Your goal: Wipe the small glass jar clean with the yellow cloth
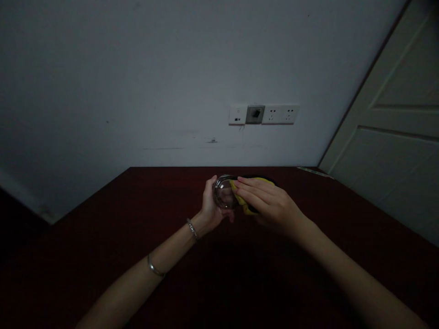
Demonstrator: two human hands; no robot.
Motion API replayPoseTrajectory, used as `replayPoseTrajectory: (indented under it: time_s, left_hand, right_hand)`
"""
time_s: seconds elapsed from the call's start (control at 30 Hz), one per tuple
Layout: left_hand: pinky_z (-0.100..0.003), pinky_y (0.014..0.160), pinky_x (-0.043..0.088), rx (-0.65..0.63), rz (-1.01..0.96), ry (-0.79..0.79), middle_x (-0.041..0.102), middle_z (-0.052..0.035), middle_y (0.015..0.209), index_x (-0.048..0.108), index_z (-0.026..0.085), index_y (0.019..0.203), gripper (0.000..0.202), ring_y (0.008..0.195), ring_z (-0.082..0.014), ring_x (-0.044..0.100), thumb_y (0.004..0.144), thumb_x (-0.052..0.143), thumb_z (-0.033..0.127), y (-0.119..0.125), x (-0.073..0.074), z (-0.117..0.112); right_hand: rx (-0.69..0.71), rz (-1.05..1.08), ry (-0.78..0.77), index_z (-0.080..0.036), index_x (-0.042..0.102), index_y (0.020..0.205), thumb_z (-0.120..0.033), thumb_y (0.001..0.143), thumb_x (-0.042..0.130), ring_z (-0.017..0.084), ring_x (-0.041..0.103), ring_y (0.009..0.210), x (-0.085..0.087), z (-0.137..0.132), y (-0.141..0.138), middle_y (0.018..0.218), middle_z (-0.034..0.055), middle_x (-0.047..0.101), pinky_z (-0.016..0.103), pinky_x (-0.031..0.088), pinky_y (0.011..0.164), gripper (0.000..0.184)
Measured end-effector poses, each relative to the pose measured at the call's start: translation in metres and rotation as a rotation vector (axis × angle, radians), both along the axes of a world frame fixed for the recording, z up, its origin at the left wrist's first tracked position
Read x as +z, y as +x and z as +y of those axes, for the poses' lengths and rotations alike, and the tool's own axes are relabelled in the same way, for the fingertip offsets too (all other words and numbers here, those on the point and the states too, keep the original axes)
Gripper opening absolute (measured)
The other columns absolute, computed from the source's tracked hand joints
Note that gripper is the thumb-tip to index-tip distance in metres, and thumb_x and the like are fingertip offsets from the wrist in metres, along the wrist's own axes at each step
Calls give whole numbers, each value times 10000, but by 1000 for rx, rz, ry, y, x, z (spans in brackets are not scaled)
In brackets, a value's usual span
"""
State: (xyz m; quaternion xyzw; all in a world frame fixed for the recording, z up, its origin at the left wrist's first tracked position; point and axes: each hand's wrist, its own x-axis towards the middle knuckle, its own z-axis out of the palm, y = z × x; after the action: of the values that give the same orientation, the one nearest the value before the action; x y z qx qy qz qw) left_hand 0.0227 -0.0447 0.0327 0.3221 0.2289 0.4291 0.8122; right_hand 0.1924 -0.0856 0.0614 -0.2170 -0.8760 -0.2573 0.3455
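My left hand is closed around the side of a clear round glass vessel, whose circular end faces me. Whether it is a bowl, a cup or a jar I cannot tell. Against the glass's right side my right hand presses a yellow cloth, its fingers bent over the fabric. Part of the cloth shows above and below that hand. The far side of the glass and my right thumb are hidden. Both hands are above the dark red table.
The dark red table reaches back to a pale wall. A row of sockets and switches sits on the wall. A panelled door stands at the right, with a thin flat strip near the table's back right corner.
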Motion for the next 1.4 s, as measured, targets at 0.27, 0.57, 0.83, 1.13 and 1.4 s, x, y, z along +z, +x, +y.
replayPoseTrajectory:
  time_s: [0.27, 0.57, 0.83, 1.13, 1.4]
  left_hand:
    - [-206, 324, 271, 127, -2, -50, 649, -93, 603, 673, 94, 811, 586, 381, -113, 470, 790, 387, 604, -4, 2, 10]
    - [-257, 463, 422, 136, -28, -14, 665, -113, 636, 679, 81, 818, 574, 504, -177, 585, 795, 381, 570, 3, 8, 10]
    - [-217, 274, 281, 19, 10, 20, 585, -35, 498, 635, 132, 666, 575, 290, -99, 385, 788, 365, 625, -2, -3, 7]
    - [-239, 257, 350, -27, 94, -5, 551, -12, 458, 566, 158, 633, 535, 349, -157, 503, 762, 386, 645, 10, -2, -12]
    - [-219, 361, 373, 29, 27, -90, 580, -16, 480, 616, 133, 689, 504, 391, -134, 527, 781, 432, 592, 10, -3, -6]
  right_hand:
    - [25, -32, -35, -80, 607, 1069, -87, 745, 417, 241, 644, 1028, 3, -16, -14, 1085, 143, 692, 411, 552, 861, 376]
    - [142, -42, -11, -55, 634, 971, -132, 856, 388, 207, 686, 878, 7, -26, -30, 962, 126, 727, 324, 575, 813, 283]
    - [-11, 38, 70, -128, 571, 1194, -136, 889, 466, 230, 545, 1190, 27, -32, -3, 1184, 120, 651, 397, 488, 985, 323]
    - [-38, -11, 115, -114, 606, 1142, -121, 924, 400, 236, 428, 1293, 4, -9, -11, 1249, 135, 607, 443, 430, 1030, 300]
    - [-2, -28, -55, -42, 574, 1174, -140, 892, 387, 236, 454, 1275, -7, -8, -15, 1276, 175, 577, 439, 403, 1056, 353]
